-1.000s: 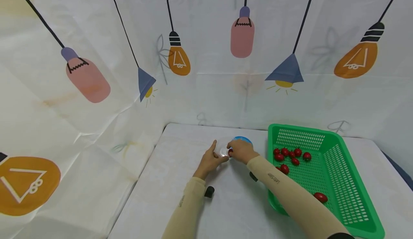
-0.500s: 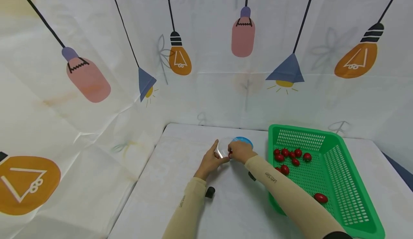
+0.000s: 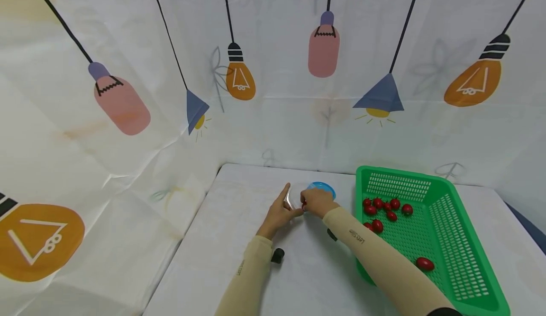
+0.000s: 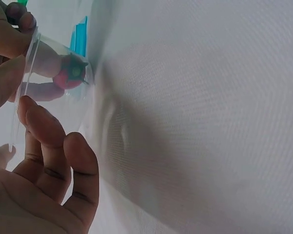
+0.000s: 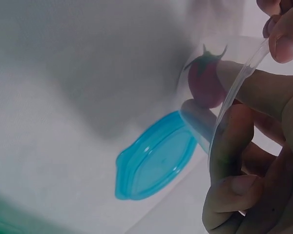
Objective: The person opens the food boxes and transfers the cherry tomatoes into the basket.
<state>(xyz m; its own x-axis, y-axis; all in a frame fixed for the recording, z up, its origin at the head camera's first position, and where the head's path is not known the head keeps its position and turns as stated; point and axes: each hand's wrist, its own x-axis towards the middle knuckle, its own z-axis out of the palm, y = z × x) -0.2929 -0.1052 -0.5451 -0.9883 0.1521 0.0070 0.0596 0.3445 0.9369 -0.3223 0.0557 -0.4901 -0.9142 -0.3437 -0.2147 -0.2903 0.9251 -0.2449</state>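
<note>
Near the back of the white table my left hand [image 3: 278, 215] holds a clear plastic cup [image 3: 292, 196] at its rim, thumb on one side and fingers on the other. Reaching into that cup, my right hand [image 3: 317, 201] pinches a red cherry tomato between thumb and a finger. Through the clear wall in the right wrist view, the tomato [image 5: 204, 85] shows its green stem close to the cup's bottom. Behind the right hand lies a blue plastic lid [image 3: 324, 186], part of it covered by the hand in the head view.
At the right stands a green mesh basket [image 3: 443, 240] with several cherry tomatoes [image 3: 391, 215] in its back left and a lone tomato [image 3: 424, 264] nearer the front. A white cloth wall printed with lamps rises behind and left of the table [image 3: 239, 259].
Both hands stay at the cup with barely any movement. My right hand has settled slightly at the cup's mouth, and the head view has shifted a little.
</note>
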